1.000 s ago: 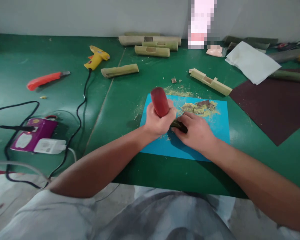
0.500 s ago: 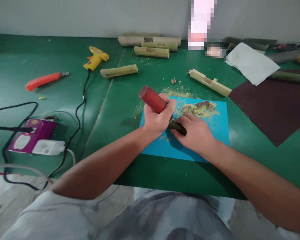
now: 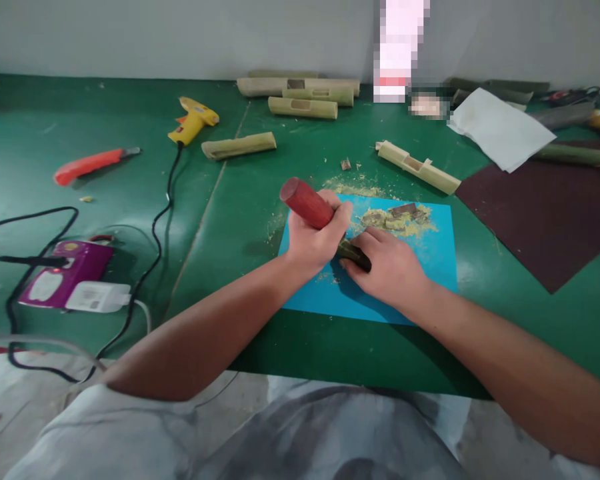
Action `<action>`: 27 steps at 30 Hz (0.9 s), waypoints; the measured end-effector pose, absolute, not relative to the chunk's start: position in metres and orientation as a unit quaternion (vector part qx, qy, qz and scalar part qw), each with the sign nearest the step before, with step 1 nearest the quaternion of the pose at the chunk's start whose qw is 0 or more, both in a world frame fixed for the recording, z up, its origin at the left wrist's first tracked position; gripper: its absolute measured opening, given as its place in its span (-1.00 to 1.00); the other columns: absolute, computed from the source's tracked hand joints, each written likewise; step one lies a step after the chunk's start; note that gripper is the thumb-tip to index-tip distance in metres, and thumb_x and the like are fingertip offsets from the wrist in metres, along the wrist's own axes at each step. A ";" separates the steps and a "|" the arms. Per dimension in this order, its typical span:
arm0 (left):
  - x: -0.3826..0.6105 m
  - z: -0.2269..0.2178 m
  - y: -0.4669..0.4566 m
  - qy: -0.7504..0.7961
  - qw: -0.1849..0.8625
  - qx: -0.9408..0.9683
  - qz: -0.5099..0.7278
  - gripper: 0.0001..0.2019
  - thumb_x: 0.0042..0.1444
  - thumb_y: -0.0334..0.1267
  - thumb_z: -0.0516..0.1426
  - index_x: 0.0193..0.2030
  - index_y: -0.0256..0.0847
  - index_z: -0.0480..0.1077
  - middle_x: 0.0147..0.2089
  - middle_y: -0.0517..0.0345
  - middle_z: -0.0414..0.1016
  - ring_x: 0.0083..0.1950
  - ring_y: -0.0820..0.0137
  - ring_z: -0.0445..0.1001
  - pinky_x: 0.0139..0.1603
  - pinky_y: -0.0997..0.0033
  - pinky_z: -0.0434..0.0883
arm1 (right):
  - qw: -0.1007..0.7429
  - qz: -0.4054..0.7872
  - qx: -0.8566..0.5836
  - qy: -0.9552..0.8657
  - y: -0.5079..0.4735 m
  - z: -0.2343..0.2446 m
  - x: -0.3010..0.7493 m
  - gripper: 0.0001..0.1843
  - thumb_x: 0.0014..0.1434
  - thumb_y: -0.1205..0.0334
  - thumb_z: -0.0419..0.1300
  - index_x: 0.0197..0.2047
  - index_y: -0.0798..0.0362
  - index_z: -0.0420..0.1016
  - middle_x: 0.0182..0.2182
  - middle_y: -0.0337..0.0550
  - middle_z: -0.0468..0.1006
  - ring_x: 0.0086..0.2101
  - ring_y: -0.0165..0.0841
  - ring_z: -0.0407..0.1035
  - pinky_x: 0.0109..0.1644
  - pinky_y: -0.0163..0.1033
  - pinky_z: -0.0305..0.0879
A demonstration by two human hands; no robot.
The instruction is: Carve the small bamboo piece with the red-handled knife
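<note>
My left hand is closed around a thick red wooden handle, whose end sticks up and to the left. The tool's working end is hidden beneath the fist. My right hand grips a dark green piece of bamboo, which slants between both hands and is partly covered by the fingers. Both hands are over a blue sheet. Just beyond them on the sheet, yellowish shavings lie around a few brown scraps.
Cut bamboo tubes line the back of the green table. A notched tube and a dark brown sheet are at right. At left are a yellow glue gun, a red-handled cutter and a purple power box with cables.
The end of the red handle has dipped very slightly. Both hands keep their grips in nearly the same place, and the view has shifted a little.
</note>
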State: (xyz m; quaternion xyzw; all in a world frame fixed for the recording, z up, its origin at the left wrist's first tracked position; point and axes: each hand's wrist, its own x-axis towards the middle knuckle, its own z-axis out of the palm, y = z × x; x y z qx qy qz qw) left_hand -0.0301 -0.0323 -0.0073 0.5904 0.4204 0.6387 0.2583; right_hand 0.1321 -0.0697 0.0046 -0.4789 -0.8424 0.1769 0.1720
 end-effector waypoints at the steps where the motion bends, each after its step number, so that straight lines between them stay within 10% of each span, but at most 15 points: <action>1: -0.030 -0.008 -0.032 0.414 0.254 0.599 0.637 -0.60 0.28 -0.24 0.34 -0.52 -0.17 0.30 -0.50 0.27 0.33 -0.46 0.51 0.34 -0.39 0.42 0.38 | 0.172 0.176 -0.479 -0.843 -0.069 0.004 0.132 -0.88 0.35 0.19 0.33 -0.17 0.07 0.59 -0.17 0.03 0.65 -0.18 -0.17 0.49 -0.18 -0.13 0.20; 27: -0.030 -0.007 -0.032 0.391 0.260 0.607 0.641 -0.59 0.30 -0.32 0.31 -0.55 -0.17 0.28 -0.54 0.28 0.31 -0.49 0.52 0.30 -0.43 0.38 0.29 | 0.178 0.175 -0.471 -0.846 -0.072 0.000 0.129 -0.87 0.31 0.19 0.33 -0.16 0.08 0.61 -0.19 0.02 0.63 -0.21 -0.19 0.43 -0.20 -0.13 0.17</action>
